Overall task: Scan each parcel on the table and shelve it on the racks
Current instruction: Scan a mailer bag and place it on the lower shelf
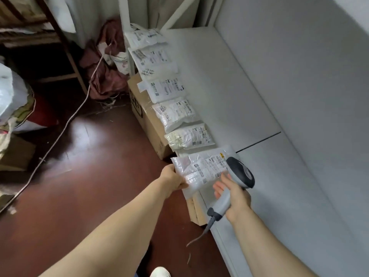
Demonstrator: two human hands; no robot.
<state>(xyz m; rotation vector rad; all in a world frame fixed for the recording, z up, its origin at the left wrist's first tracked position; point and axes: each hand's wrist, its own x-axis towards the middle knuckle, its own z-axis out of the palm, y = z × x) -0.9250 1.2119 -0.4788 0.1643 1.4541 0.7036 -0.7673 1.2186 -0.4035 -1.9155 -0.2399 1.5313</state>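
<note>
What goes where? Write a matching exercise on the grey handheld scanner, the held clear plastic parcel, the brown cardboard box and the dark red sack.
1. grey handheld scanner
2. clear plastic parcel
3. brown cardboard box
4. dark red sack

A. on the floor against the white table
B. gripped by the right hand
C. heaped beyond the table's far end
D. held by the left hand

Pairs: 1-B, 2-D, 3-A, 4-C
</note>
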